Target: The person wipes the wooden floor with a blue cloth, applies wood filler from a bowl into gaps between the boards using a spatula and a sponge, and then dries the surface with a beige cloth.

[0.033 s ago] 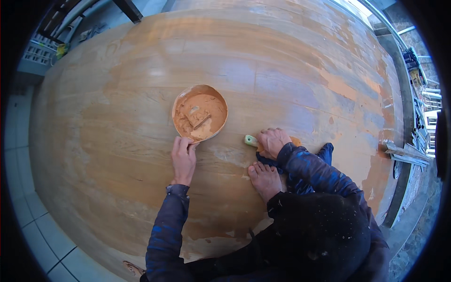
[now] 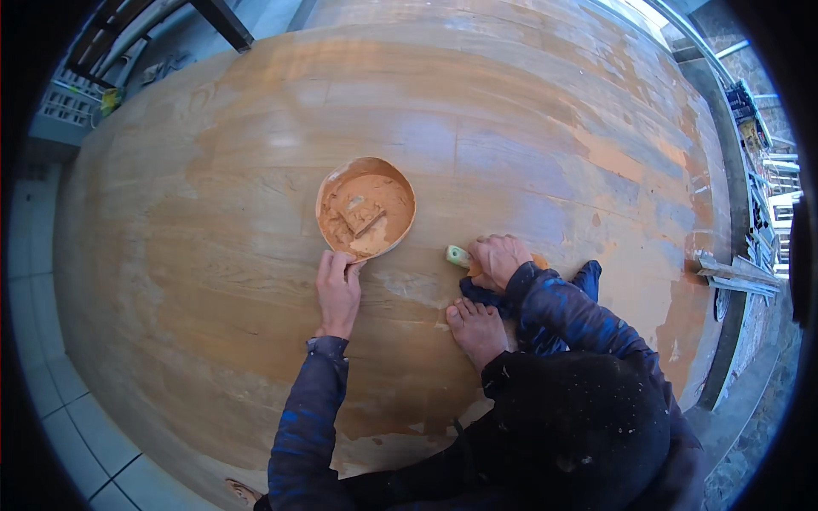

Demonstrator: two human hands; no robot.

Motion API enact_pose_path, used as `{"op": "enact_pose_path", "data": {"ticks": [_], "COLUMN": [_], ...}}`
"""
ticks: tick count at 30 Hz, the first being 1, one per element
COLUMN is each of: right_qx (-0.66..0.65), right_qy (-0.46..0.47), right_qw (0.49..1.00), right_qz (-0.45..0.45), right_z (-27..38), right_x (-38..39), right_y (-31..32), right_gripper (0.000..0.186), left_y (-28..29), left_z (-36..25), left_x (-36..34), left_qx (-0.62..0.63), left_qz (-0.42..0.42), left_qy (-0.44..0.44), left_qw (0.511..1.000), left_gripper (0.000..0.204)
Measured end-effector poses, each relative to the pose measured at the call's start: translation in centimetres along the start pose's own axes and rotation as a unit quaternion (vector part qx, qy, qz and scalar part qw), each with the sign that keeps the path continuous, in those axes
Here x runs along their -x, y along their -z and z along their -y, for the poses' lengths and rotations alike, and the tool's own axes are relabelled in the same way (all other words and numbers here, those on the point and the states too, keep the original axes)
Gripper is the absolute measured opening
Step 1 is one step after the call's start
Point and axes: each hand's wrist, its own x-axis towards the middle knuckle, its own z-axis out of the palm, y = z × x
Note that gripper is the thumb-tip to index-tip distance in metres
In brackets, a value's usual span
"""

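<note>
My left hand (image 2: 338, 294) pinches the near rim of a round bowl (image 2: 407, 223), which rests tilted or flat on the floor, I cannot tell which. Thick orange-brown paste (image 2: 385, 180) coats the inside, and a small flat piece (image 2: 366, 216) smeared with paste lies in it. To the right, beside my bare foot (image 2: 479, 330), my right hand (image 2: 501, 258) is closed round a tool with a pale green handle (image 2: 457, 255) whose end has a hole. Orange shows past the knuckles; the tool's working end is mostly hidden.
Orange-brown smears cover much of the plank-patterned floor (image 2: 256, 213). White tiles (image 2: 89, 439) border it at the left. Dark slatted furniture (image 2: 223, 23) stands at the far left. Along the right edge lie metal strips (image 2: 737, 277) and other loose material. Dark blue cloth (image 2: 586, 278) lies beyond my right wrist.
</note>
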Motion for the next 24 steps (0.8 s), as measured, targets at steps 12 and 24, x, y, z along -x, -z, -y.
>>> {"op": "enact_pose_path", "data": {"ticks": [12, 24], "right_qx": [-0.374, -0.745], "right_qy": [-0.119, -0.234], "right_qw": [0.815, 0.503], "right_qz": [-0.427, -0.37], "right_z": [-13.7, -25.1], "right_x": [6.3, -0.5], "right_y": [18.0, 5.0], "right_gripper": [0.022, 0.03], "left_y": [-19.7, -22.5], "left_z": [-14.3, -17.1], "left_x": [-10.0, -12.1], "left_qx": [0.003, -0.25], "left_qz": [0.153, 0.234], "left_qy": [-0.094, -0.245], "left_qw": [0.984, 0.907], "left_gripper": [0.013, 0.05]}}
